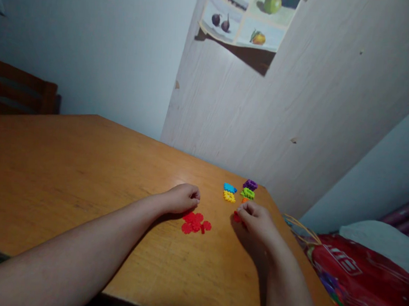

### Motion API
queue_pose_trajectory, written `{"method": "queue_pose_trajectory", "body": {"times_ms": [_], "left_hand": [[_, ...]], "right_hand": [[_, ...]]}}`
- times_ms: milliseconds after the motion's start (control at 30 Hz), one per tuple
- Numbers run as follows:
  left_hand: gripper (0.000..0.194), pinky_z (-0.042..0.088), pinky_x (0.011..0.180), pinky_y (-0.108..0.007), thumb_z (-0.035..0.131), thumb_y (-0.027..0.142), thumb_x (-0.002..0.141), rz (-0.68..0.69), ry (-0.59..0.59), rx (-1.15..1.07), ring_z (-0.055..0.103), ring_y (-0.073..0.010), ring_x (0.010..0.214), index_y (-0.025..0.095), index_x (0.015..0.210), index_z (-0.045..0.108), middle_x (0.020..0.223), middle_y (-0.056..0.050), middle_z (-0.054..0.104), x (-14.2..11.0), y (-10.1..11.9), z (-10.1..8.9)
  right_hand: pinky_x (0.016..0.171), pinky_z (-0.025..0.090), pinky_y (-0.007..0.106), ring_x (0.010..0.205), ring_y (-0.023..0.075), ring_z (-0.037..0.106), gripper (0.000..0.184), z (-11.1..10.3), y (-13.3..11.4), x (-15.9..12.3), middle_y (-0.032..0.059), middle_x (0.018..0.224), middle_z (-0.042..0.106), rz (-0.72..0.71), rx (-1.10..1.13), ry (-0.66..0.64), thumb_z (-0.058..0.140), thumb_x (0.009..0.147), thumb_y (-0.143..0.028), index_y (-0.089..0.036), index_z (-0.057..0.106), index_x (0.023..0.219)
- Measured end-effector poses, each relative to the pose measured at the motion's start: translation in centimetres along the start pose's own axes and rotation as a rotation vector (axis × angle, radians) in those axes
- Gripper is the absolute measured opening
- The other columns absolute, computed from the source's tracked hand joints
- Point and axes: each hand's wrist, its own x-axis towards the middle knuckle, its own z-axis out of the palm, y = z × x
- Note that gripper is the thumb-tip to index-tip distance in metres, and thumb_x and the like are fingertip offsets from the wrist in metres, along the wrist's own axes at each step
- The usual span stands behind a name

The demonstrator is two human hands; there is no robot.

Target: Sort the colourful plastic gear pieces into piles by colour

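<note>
Curled into a loose fist, my left hand rests on the table just behind a small pile of red interlocking plastic discs. Nothing shows between its fingers. My right hand pinches a red disc between thumb and fingers, low over the table to the right of the pile; the fingers partly cover it. Just beyond that hand are small groups of discs by colour: blue, yellow, purple, green and orange, the orange partly hidden by the hand.
The wooden table meets a pale wood panel at its far edge. A fruit picture sheet hangs there. A wooden chair stands at the far left. Beyond the right edge lies a red bag.
</note>
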Motion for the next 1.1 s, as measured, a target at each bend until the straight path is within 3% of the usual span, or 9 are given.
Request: {"method": "queue_pose_trajectory", "body": {"times_ms": [133, 233, 400, 567, 733, 900, 1000, 1100], "left_hand": [[0.016, 0.041, 0.063, -0.024, 0.057, 0.022, 0.08, -0.014, -0.008, 0.002, 0.06, -0.0161, 0.073, 0.016, 0.088, 0.069, 0.083, -0.005, 0.071, -0.1, 0.1, 0.1], [0.017, 0.042, 0.063, -0.024, 0.057, 0.023, 0.08, -0.029, -0.011, 0.011, 0.061, -0.0166, 0.075, 0.016, 0.089, 0.069, 0.084, -0.004, 0.072, 0.0, 0.0, 0.2], [0.018, 0.042, 0.063, -0.024, 0.056, 0.022, 0.08, -0.022, -0.022, 0.028, 0.061, -0.0163, 0.075, 0.016, 0.09, 0.07, 0.084, -0.004, 0.071, 0.0, 0.0, 0.1], [0.015, 0.041, 0.063, -0.024, 0.057, 0.021, 0.08, -0.017, -0.017, 0.035, 0.06, -0.0157, 0.074, 0.016, 0.088, 0.069, 0.083, -0.004, 0.071, -0.1, 0.4, -0.1], [0.014, 0.041, 0.064, -0.024, 0.058, 0.02, 0.08, -0.024, -0.019, 0.031, 0.06, -0.0156, 0.073, 0.015, 0.088, 0.068, 0.082, -0.004, 0.071, -0.1, 0.5, -0.2], [0.013, 0.041, 0.064, -0.024, 0.058, 0.021, 0.081, -0.02, -0.014, 0.021, 0.06, -0.0157, 0.074, 0.016, 0.088, 0.068, 0.083, -0.004, 0.071, 0.0, 0.2, -0.1], [0.014, 0.041, 0.064, -0.024, 0.058, 0.022, 0.081, -0.022, -0.011, 0.024, 0.06, -0.0157, 0.073, 0.016, 0.088, 0.069, 0.082, -0.004, 0.071, 0.1, 0.0, -0.2], [0.013, 0.041, 0.064, -0.024, 0.058, 0.022, 0.081, -0.022, -0.009, 0.027, 0.061, -0.0161, 0.074, 0.016, 0.087, 0.068, 0.083, -0.004, 0.071, 0.2, 0.0, -0.2]], "right_hand": [[0.05, 0.027, 0.022, 0.057, 0.0111, 0.045, 0.016, 3.4, -2.8, -2.5, -0.0024, 0.063, 0.055, -0.054, -0.037, -0.242, 0.058, 0.083, -0.034, -0.021, 0.056, 0.075], [0.05, 0.025, 0.022, 0.059, 0.0106, 0.047, 0.017, 4.3, -3.6, -3.2, -0.0022, 0.067, 0.059, -0.107, -0.192, -0.423, 0.064, 0.083, -0.036, -0.02, 0.059, 0.079], [0.053, 0.026, 0.023, 0.062, 0.0113, 0.05, 0.016, 4.7, -3.9, -2.9, -0.0017, 0.07, 0.063, -0.145, -0.361, -0.469, 0.067, 0.082, -0.036, -0.021, 0.061, 0.081], [0.054, 0.027, 0.024, 0.062, 0.0115, 0.052, 0.006, 4.8, -3.6, -2.5, -0.0007, 0.069, 0.064, -0.16, -0.392, -0.425, 0.06, 0.081, -0.025, -0.02, 0.062, 0.078], [0.051, 0.027, 0.023, 0.06, 0.0117, 0.052, 0.007, 4.0, -2.6, -2.3, -0.0004, 0.065, 0.063, -0.096, -0.291, -0.377, 0.059, 0.079, -0.024, -0.02, 0.061, 0.074], [0.048, 0.026, 0.023, 0.054, 0.0117, 0.045, 0.012, 1.0, -0.6, -0.8, -0.0015, 0.06, 0.054, 0.003, -0.101, -0.004, 0.056, 0.078, -0.03, -0.02, 0.056, 0.071], [0.049, 0.029, 0.023, 0.053, 0.0121, 0.045, 0.013, -1.9, 0.9, 0.3, -0.0016, 0.058, 0.053, 0.01, -0.08, 0.119, 0.059, 0.073, -0.031, -0.02, 0.055, 0.067], [0.048, 0.026, 0.024, 0.05, 0.0114, 0.04, 0.013, -3.7, 2.4, 0.5, -0.003, 0.052, 0.047, 0.109, -0.122, 0.245, 0.058, 0.072, -0.029, -0.021, 0.053, 0.063]]}}
